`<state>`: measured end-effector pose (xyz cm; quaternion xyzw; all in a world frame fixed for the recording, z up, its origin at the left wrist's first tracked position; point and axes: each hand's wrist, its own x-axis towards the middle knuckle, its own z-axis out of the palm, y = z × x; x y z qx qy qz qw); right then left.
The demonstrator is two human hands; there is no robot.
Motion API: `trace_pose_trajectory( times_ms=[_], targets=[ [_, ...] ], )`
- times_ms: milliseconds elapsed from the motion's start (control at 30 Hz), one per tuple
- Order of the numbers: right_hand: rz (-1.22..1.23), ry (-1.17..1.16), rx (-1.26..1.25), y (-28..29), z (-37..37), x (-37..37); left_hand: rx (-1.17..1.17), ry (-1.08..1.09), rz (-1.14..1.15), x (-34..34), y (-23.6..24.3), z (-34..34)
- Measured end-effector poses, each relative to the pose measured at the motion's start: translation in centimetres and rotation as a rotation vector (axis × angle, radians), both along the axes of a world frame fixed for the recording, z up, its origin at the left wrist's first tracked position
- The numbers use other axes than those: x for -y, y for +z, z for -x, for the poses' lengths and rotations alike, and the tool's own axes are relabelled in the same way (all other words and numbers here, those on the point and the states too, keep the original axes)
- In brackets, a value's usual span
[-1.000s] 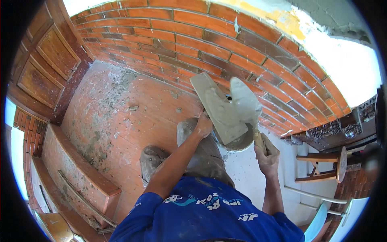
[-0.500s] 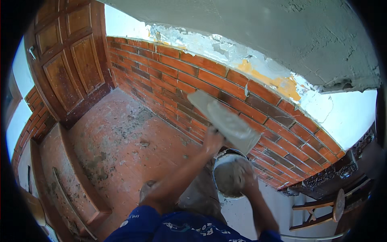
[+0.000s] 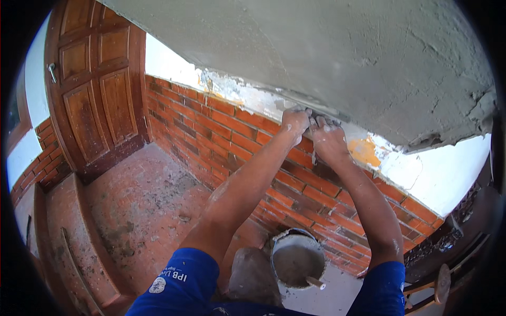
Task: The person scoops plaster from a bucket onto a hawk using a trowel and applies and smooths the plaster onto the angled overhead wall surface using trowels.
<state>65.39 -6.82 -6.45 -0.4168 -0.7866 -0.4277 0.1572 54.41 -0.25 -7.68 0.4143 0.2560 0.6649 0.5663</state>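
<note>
From my end, the grey plastered surface [image 3: 337,58] bars the top of the frame and the brick wall [image 3: 221,142] stops forward reach at centre. I see room between the forearms [image 3: 247,181], down to the bucket [image 3: 303,242] at lower centre (a pale handle [image 3: 316,283] crosses its rim), and above the floor [image 3: 158,205] at left.

Bucket [image 3: 294,243] before wall [image 3: 211,134], door [image 3: 100,89] left

We count two bare hands, one left hand [image 3: 296,122] and one right hand [image 3: 330,141], and two blue sleeves [image 3: 182,276]. We also find one bucket [image 3: 294,240], one pale tool handle [image 3: 316,283], one wooden door [image 3: 96,87], one door handle [image 3: 52,72], one long thin strip [image 3: 78,268] and one stool [image 3: 443,284]. The bricks [image 3: 182,111] are too many for us to count.
</note>
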Motion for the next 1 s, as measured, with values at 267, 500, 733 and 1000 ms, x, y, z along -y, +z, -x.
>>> trace_pose_trajectory(
  times_ms=[267,500,733,1000],
  targets=[
    [0.195,-0.225,0.050,1.5,0.4,-2.5,-0.315,-0.195,-0.027,2.1,0.0,3.8],
    [0.051,-0.147,0.044,6.5,4.4,1.8,-0.129,-0.282,0.143,15.3,-17.0,10.4],
    [0.005,-0.055,0.021,13.7,8.8,8.6,0.169,0.102,0.589,28.6,-34.8,17.4],
    [-0.288,0.156,-0.064,24.1,16.8,19.2,0.207,0.357,0.716,35.5,-40.2,23.3]
  ],
)
